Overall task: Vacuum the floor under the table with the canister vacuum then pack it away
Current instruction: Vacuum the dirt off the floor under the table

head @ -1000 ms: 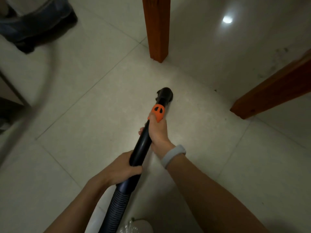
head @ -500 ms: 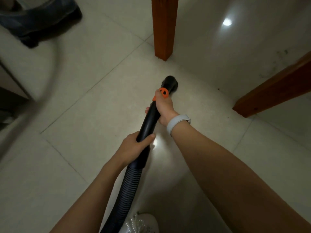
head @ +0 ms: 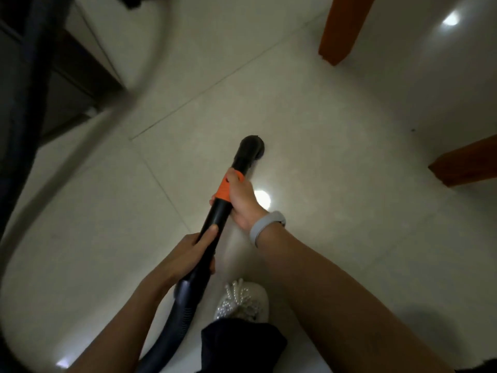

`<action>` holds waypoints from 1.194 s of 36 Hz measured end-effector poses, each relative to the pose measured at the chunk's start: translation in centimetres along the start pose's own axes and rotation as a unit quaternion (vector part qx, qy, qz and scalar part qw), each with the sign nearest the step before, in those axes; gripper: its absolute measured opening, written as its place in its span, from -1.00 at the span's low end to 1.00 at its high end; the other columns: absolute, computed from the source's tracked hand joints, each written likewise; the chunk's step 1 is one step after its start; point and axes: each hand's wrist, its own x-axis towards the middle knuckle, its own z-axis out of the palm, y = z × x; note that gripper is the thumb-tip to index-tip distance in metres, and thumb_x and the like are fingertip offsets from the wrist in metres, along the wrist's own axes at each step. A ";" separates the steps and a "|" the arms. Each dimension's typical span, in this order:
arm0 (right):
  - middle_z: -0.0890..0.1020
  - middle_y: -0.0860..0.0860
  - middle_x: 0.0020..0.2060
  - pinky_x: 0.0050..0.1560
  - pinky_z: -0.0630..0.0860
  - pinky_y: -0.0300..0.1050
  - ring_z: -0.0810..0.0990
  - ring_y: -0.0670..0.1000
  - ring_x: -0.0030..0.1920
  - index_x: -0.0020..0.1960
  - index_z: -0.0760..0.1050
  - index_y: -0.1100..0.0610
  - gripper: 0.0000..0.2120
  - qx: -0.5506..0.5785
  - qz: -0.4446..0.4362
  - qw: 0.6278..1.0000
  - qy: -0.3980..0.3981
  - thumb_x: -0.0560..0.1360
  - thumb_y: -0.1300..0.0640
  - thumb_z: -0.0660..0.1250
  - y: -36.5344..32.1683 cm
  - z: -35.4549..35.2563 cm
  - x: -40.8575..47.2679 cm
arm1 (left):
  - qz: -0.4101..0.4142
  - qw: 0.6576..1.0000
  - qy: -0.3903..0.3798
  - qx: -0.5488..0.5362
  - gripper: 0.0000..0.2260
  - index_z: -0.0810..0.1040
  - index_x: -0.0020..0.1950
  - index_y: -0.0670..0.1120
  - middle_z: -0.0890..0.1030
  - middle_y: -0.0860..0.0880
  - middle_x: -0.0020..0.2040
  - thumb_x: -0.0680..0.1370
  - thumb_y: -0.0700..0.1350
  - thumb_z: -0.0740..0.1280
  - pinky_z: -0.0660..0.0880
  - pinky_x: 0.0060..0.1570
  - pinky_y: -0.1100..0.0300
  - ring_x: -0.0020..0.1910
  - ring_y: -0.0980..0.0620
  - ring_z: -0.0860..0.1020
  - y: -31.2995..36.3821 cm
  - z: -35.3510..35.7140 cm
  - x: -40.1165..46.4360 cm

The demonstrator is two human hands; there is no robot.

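A blurred dark hose [head: 24, 109] crosses the left edge of the frame. At centre, the left hand [head: 185, 258] grips the black vacuum wand [head: 219, 211] low down; the right hand [head: 242, 200] curls round its orange collar [head: 224, 191], nozzle [head: 250, 146] on the pale tiled floor [head: 336, 162]. Bottom centre, a white shoe [head: 242, 300]. Two wooden table legs [head: 341, 28] stand at upper right.

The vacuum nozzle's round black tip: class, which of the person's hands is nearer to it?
Right. The right hand grips the tube at the orange collar, just behind the nozzle tip. The left hand holds farther back, by the ribbed hose.
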 end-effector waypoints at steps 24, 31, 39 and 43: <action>0.51 0.12 -0.40 -0.32 0.55 -0.05 0.53 0.08 -0.44 -0.11 0.37 0.20 -0.68 0.200 -0.101 0.931 0.287 0.61 -0.06 0.16 -3.1 -15.6 -3.4 | 0.108 0.931 -0.202 0.284 -0.53 0.52 -0.22 -0.05 0.56 0.02 -0.49 0.51 0.34 0.16 0.53 -0.19 0.22 -0.48 0.10 0.55 8.6 9.5 6.1; 0.47 0.12 -0.32 -0.34 0.53 -0.03 0.50 0.08 -0.39 -0.12 0.35 0.14 -0.69 0.181 -0.132 0.930 0.291 0.63 -0.07 0.09 -7.2 -17.9 -1.5 | 0.151 0.934 -0.183 0.266 -0.53 0.52 -0.01 -0.08 0.64 -0.02 -0.33 0.52 0.31 0.16 0.55 -0.18 0.19 -0.35 0.05 0.62 10.0 12.5 9.4; 0.44 0.12 -0.36 -0.30 0.52 0.02 0.47 0.09 -0.42 -0.16 0.31 0.16 -0.71 0.126 -0.129 0.962 0.205 0.60 -0.03 0.19 -13.5 -16.6 1.0 | 0.195 0.956 -0.116 0.186 -0.45 0.55 -0.07 -0.24 0.65 -0.13 -0.34 0.56 0.26 0.12 0.51 -0.30 0.20 -0.40 0.00 0.60 13.4 12.8 12.1; 0.47 0.12 -0.37 -0.22 0.53 0.01 0.48 0.08 -0.41 -0.15 0.32 0.16 -0.72 0.161 -0.126 0.949 0.241 0.60 -0.02 0.21 -12.8 -18.3 -0.1 | 0.177 0.947 -0.182 0.196 -0.48 0.54 -0.10 -0.18 0.63 -0.11 -0.37 0.55 0.27 0.13 0.52 -0.32 0.24 -0.42 0.01 0.59 14.3 13.5 11.7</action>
